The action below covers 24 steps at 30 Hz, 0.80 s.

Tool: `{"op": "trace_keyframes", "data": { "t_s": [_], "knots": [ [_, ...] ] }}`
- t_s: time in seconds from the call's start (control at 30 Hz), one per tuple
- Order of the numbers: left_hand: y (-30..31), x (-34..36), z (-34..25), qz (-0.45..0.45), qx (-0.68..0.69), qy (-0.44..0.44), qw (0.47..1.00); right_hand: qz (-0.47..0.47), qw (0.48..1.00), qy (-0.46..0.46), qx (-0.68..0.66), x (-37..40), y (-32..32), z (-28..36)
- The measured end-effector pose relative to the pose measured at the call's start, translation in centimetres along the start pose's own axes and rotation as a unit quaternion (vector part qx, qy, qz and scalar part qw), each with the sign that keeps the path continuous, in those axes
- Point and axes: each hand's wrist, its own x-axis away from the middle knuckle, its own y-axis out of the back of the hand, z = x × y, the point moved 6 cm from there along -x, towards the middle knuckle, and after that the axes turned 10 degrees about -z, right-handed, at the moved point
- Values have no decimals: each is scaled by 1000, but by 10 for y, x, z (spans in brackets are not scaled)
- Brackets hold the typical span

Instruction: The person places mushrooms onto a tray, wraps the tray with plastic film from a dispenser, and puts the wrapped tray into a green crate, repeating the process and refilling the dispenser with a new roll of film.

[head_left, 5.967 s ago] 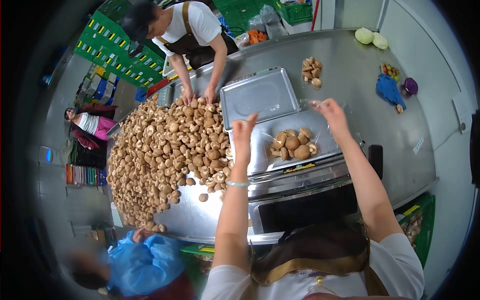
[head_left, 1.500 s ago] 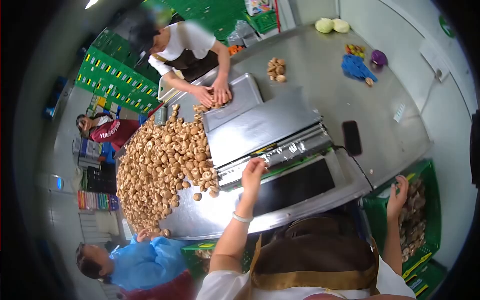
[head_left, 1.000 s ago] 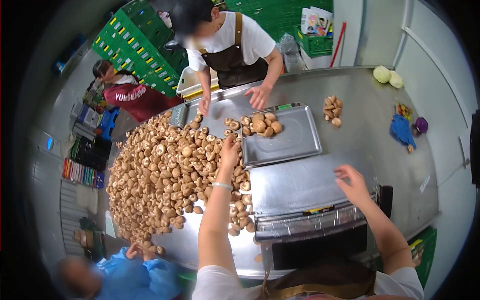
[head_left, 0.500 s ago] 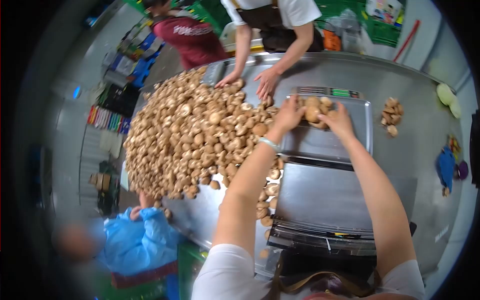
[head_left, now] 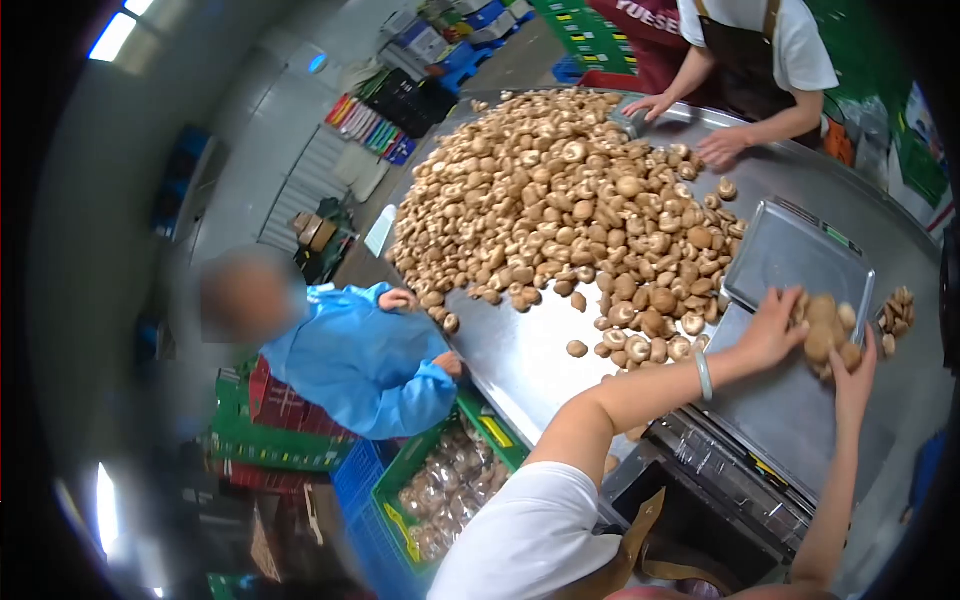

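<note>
A cluster of brown shiitake mushrooms [head_left: 825, 325] is gripped between my two hands. My left hand [head_left: 768, 332], with a pale bangle at the wrist, presses on the cluster's left side with curled fingers. From the lower right, my right hand [head_left: 854, 382] closes on the other side. The mushrooms are above the flat metal plate [head_left: 765, 390], close to the near edge of the weighing scale [head_left: 790, 255]. No mushrooms lie on the scale's tray. A large heap of loose mushrooms [head_left: 560, 190] spreads over the metal table [head_left: 530, 350] to the left.
A small mushroom pile [head_left: 897, 312] lies right of the scale. Across the table, a person in a dark apron [head_left: 745, 75] has both hands near the heap. A person in blue [head_left: 360, 355] stands at the left edge. A green crate [head_left: 510, 440] holds wrapped packs.
My hands have lifted the mushroom cluster off the scale and drawn it toward me. The view has swung left, bringing the green crate into sight. The co-worker's hands have moved apart.
</note>
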Motion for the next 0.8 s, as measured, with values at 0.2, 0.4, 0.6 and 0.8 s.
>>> {"op": "trace_keyframes", "data": {
  "t_s": [0.2, 0.4, 0.6, 0.8],
  "knots": [
    [7, 104, -38, 85, -15, 47, 995, 13, 999, -48, 12, 108, 52, -50],
    [8, 140, -39, 74, -32, 35, 996, 49, 996, -61, 39, 143, 66, 7],
    [10, 109, -47, 52, -9, -75, 996, -28, 985, 69, 153, 115, 100, 62],
    [-31, 124, -82, 118, -76, -226, 964, 54, 975, 152, 151, 132, 56, 49]
  ]
}}
